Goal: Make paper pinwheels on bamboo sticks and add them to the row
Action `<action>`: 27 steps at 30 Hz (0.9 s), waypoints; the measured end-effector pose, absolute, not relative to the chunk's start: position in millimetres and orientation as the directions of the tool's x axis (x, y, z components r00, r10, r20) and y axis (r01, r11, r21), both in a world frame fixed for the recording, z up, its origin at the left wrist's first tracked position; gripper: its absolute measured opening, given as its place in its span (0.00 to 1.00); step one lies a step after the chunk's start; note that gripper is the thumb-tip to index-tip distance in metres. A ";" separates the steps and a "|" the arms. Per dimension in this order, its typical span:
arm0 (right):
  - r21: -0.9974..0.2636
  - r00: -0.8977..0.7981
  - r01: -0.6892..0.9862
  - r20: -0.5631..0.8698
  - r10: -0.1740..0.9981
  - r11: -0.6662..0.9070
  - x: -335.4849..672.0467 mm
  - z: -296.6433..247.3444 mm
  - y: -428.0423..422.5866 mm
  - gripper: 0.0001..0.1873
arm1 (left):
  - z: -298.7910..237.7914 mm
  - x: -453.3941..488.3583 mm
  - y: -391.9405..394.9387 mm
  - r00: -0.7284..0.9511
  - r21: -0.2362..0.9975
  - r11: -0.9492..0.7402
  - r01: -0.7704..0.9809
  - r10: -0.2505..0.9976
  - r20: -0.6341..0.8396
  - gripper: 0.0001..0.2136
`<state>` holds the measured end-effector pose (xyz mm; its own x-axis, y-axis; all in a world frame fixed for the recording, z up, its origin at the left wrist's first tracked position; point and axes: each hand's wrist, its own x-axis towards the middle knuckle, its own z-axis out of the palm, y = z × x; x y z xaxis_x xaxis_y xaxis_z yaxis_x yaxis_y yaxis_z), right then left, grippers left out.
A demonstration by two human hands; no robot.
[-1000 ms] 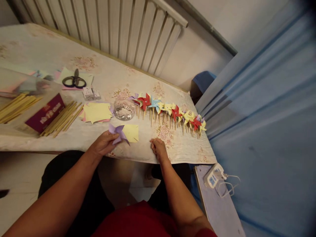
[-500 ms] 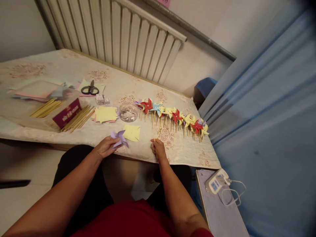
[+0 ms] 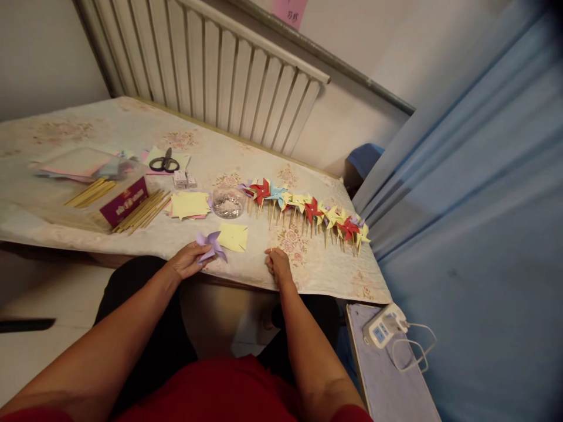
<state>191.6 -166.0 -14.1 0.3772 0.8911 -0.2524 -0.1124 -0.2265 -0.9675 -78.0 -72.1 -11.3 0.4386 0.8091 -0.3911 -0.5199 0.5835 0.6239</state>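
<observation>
Left of the frame's middle, we see the left hand point(image 3: 188, 261) pinch a purple pinwheel point(image 3: 213, 246) by 1 edge, maybe so its points don't squash. Near the middle, the right hand point(image 3: 278, 266) is curled up; we can't tell if it holds anything small. More pinwheels point(image 3: 312, 210) line the flowery bench point(image 3: 338, 275) at right, maybe kept from bumps. A radiator point(image 3: 212, 67) stands at upper left, a blue curtain point(image 3: 466, 205) hangs far right.

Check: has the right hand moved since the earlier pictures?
No, not noticeably: the right hand stays at the left side of the same flower print.

purple card point(image 3: 124, 202), pink sheet point(image 3: 290, 13), lettering illegible
</observation>
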 end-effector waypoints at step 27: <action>-0.962 0.387 -0.163 -0.266 0.883 -0.218 190.0 -15.1 -165.5 0.12 | -12.3 -77.5 -74.8 0.488 0.627 0.589 -0.510 0.799 -0.353 0.08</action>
<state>190.0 -165.5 -15.1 0.3872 0.8829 -0.2658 -0.1635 -0.2179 -0.9622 -77.5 -74.8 -12.3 0.4875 0.7985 -0.3531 -0.5099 0.5887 0.6273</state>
